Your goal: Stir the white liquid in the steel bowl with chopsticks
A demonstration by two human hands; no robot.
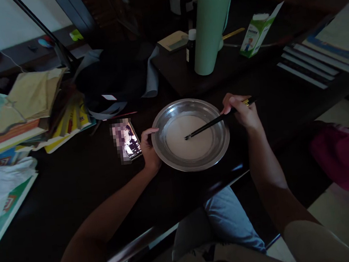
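Dim light leaves the table [71,186] nearly black; the basin [221,145] glints, the phone screen [130,141] glows.

From my station I read both elbows as bent. Left forearm [117,208]: angled forward and inward; left hand [149,152] in a grip, thumb uppermost. Right forearm [267,163]: directed forward; right hand [244,114] turned inward, fingers curled in a pinch.

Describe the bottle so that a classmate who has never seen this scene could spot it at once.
Beyond the bowl stands a tall green flask. Just left of its base, as the picture shows it, is the bottle. Unlike the flask, it is dark and short, with a white cap.
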